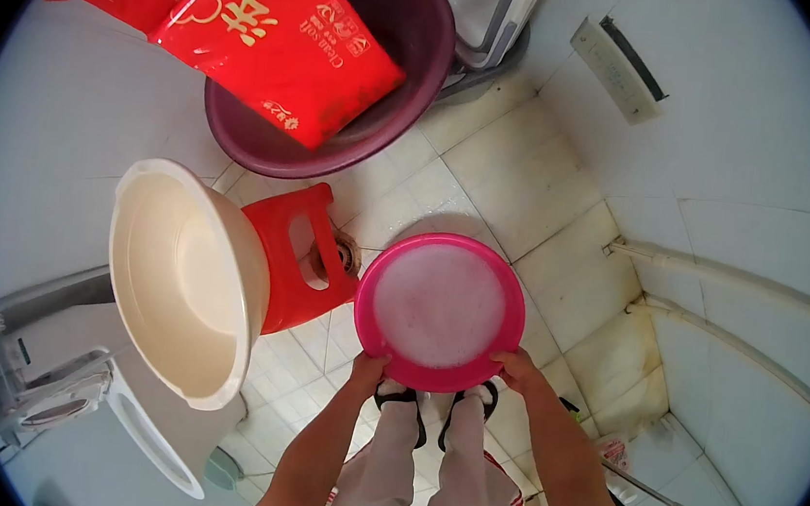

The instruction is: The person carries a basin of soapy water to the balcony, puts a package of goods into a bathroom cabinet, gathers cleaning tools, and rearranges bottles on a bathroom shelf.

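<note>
A round pink basin [370, 335] full of whitish, sudsy water [439, 305] is held level in front of my legs. My left hand [369, 372] grips its near rim on the left, the thumb on top and the other fingers hidden below. On the near right of the rim, my right hand [517, 369] is closed in the same way. To the left, a cream basin [190, 281] rests tilted on a red plastic stool [297, 262]. Between the stool and the pink basin, a round floor drain [344, 253] shows in part.
A dark purple tub [376, 153] with a red printed package [288, 47] over it is at the upper left. Pale tiles [501, 165] cover the floor. Pipes [744, 276] run along the right wall, and a green-and-silver pole [664, 498] leans at lower right.
</note>
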`<state>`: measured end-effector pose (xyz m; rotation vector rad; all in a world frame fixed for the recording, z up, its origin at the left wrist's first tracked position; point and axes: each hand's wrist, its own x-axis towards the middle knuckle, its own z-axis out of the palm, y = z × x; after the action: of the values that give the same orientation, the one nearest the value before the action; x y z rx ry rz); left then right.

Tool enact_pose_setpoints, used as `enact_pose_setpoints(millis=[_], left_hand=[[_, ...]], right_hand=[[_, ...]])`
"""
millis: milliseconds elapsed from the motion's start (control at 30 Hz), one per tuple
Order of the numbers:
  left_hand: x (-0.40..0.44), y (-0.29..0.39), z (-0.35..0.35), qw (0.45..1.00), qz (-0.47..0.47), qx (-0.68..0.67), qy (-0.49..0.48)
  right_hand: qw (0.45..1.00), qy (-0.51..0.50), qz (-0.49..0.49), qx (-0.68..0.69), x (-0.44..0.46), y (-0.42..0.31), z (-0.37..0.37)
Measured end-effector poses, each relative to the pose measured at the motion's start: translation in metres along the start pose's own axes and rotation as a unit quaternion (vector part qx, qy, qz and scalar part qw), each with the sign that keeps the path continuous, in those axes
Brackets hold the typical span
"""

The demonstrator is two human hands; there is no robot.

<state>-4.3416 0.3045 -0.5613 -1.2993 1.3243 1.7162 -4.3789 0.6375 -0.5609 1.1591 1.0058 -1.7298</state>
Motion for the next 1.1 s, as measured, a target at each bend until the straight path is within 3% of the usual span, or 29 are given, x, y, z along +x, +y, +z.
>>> enact_pose_setpoints(millis=[33, 133, 167, 200, 233, 300, 367, 433, 500, 533, 567, 600, 633, 667, 733, 767, 833, 933, 967, 1100], left_hand=[[-0.002, -0.004, 0.001, 1.0, 0.019, -0.025, 0.001], [-0.038, 0.018, 0.012, 0.989, -0.044, 0.0, 0.143], [0.002, -0.03, -0.027, 0.936, 0.021, 0.284, 0.208], [-0.042, -0.001, -0.014, 0.897, 0.094, 0.418, 0.113], [-0.084, 0.027, 0.005, 0.933, 0.113, 0.332, 0.076], [-0.171, 0.087, 0.045, 0.981, 0.132, 0.143, -0.006], [-0.256, 0.162, 0.072, 0.956, 0.243, 0.157, -0.043], [-0.328, 0.251, 0.097, 0.894, 0.435, 0.091, -0.058], [-0.337, 0.34, 0.087, 0.872, 0.483, 0.052, -0.055], [-0.361, 0.399, 0.084, 0.767, 0.561, 0.283, 0.135], [-0.38, 0.456, 0.077, 0.772, 0.525, 0.31, 0.178], [-0.406, 0.511, 0.081, 0.831, 0.512, 0.183, 0.121], [-0.4, 0.556, 0.076, 0.785, 0.56, 0.179, 0.194], [-0.424, 0.605, 0.076, 0.795, 0.573, 0.134, 0.146], [-0.394, 0.673, 0.056, 0.797, 0.509, 0.104, 0.308], [-0.384, 0.696, 0.045, 0.845, 0.465, 0.058, 0.257], [-0.362, 0.726, 0.036, 0.922, 0.36, -0.025, 0.141], [-0.335, 0.735, 0.037, 0.873, 0.487, -0.028, 0.023], [-0.331, 0.735, 0.036, 0.868, 0.49, 0.004, 0.083], [-0.361, 0.719, 0.036, 0.784, 0.529, 0.182, 0.268]], right_hand=[[1.0, 0.022, -0.012, 0.014, -0.005, 0.004, 0.0], [0.992, 0.119, -0.023, -0.031, -0.051, -0.003, 0.013], [0.985, 0.161, -0.017, -0.056, -0.078, -0.013, 0.023], [0.971, 0.147, -0.051, -0.183, -0.069, 0.01, -0.003], [0.937, 0.166, -0.128, -0.279, -0.093, 0.017, -0.012], [0.819, 0.194, -0.29, -0.456, -0.144, 0.017, -0.016], [0.886, 0.173, -0.195, -0.382, -0.183, 0.028, -0.035], [0.902, 0.174, -0.161, -0.36, -0.246, 0.021, -0.036], [0.805, 0.205, -0.254, -0.495, -0.313, 0.008, -0.029], [0.85, 0.201, -0.211, -0.439, -0.349, -0.006, -0.021], [0.887, 0.197, -0.169, -0.382, -0.386, -0.024, -0.011], [0.912, 0.206, -0.16, -0.317, -0.418, -0.041, -0.002], [0.933, 0.213, -0.149, -0.249, -0.45, -0.043, 0.004], [0.95, 0.217, -0.133, -0.181, -0.469, -0.042, 0.009], [0.946, 0.226, -0.139, -0.186, -0.493, -0.026, -0.004], [0.939, 0.243, -0.14, -0.198, -0.501, -0.021, 0.002], [0.924, 0.286, -0.135, -0.215, -0.524, -0.001, 0.012], [0.934, 0.336, -0.062, -0.107, -0.525, 0.064, 0.019], [0.955, 0.283, -0.075, -0.052, -0.528, 0.08, 0.027], [0.958, 0.27, -0.069, -0.07, -0.547, 0.129, 0.106]])
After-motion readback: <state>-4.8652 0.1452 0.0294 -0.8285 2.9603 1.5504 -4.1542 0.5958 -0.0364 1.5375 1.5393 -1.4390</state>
